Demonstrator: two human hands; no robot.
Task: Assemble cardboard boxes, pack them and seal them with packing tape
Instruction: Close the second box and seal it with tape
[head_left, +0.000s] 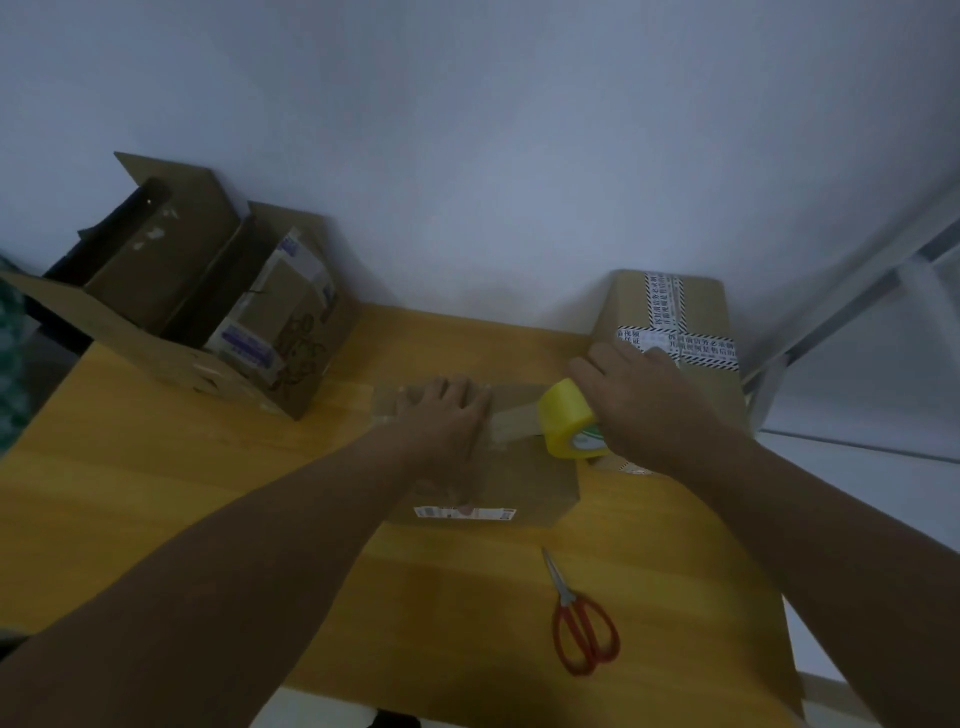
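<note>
**Taping the centre box shut**

Sealing works best if the small box (498, 478) at table (156, 493) centre stays pinned. The left hand (449, 415) lies flat, fingers together, on its lid; the right hand (649, 405), at three o'clock, clamps the yellow tape roll (563, 418). Keep the strip taut. Scissors (582, 623) wait at five o'clock. Dim light hides the seam; the right fingertips are unseen.

1. Small cardboard box (514, 478): brown, flaps closed, white label strip on its near side; sits mid-surface.
2. Yellow tape roll (566, 418): on edge at the box's 2 o'clock corner, a strip drawn toward 9 o'clock across the top.
3. Sealed box (670, 306): printed tape crossed, at 1 o'clock.
</note>
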